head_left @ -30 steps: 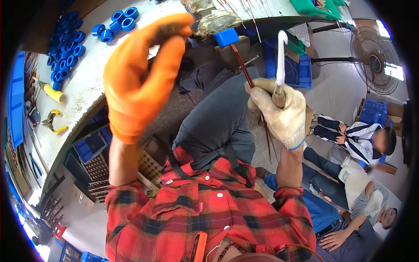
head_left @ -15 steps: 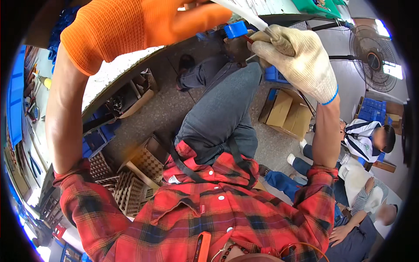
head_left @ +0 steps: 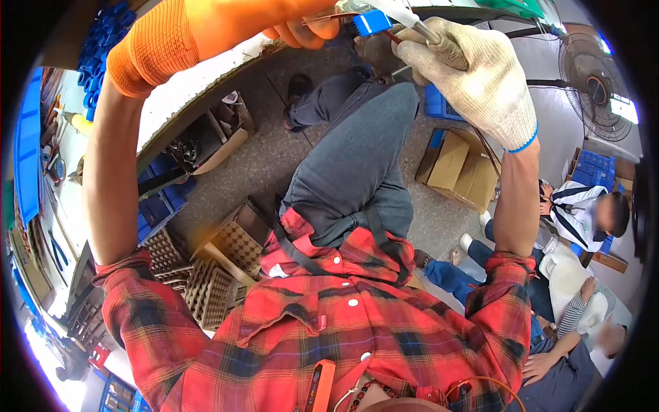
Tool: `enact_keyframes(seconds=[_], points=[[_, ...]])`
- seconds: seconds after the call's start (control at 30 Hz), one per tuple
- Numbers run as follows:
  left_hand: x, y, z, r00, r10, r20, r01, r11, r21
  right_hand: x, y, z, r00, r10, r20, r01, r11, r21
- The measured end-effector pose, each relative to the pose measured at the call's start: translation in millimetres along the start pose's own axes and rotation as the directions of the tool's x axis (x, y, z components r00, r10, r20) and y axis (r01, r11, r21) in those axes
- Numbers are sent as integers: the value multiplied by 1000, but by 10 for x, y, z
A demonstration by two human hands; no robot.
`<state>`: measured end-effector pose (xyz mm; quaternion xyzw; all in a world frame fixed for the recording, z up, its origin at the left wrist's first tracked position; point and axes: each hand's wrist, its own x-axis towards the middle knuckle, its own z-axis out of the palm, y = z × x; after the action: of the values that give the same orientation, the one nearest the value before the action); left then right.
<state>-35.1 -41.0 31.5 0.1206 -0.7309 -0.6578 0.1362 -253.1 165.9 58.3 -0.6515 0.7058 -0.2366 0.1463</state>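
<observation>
My left hand (head_left: 264,24), in an orange glove, is at the upper edge with its fingers curled. The top of the picture cuts off part of it, and what it grips cannot be made out. A thin brownish strand runs from its fingers toward a small blue plastic block (head_left: 373,23). My right hand (head_left: 477,79), in a cream knit glove with a blue cuff, is closed around a rod-shaped tool (head_left: 427,32), white with a metal collar. Right beside its fingertips is the blue block, with a short red piece between them.
The workbench edge (head_left: 206,103) curves past my left forearm, with blue parts (head_left: 103,48) heaped on it. An open cardboard box (head_left: 460,172) and egg-carton trays (head_left: 213,288) stand on the floor. A fan (head_left: 594,89) is at the right, above two seated people (head_left: 583,220).
My left hand has moved up, and its outstretched fingers are now curled. The blue block and the tool in my right hand have shifted slightly upward. More blue parts show on the bench.
</observation>
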Motion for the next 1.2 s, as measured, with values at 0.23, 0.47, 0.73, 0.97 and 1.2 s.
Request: enact_keyframes(seconds=[0.23, 0.47, 0.73, 0.97, 1.2], points=[[-238, -246, -135, 984, -51, -172, 101, 950, 296, -15, 37, 49, 988, -145, -47, 139, 985, -101], [-276, -66, 769, 944, 210, -254, 48, 677, 735, -363, -319, 707, 925, 302, -229, -190, 892, 411], [-224, -22, 623, 919, 338, -204, -49, 609, 792, -411, -394, 499, 908, 273, -317, -135, 909, 395], [-305, 29, 733, 914, 342, -216, -80, 676, 732, -368, -379, 30, 825, -525, -210, 390, 797, -461], [-267, -246, 796, 847, 418, -328, -50, 678, 734, 452, -407, -48, 796, -591, -134, 471, 742, -477]])
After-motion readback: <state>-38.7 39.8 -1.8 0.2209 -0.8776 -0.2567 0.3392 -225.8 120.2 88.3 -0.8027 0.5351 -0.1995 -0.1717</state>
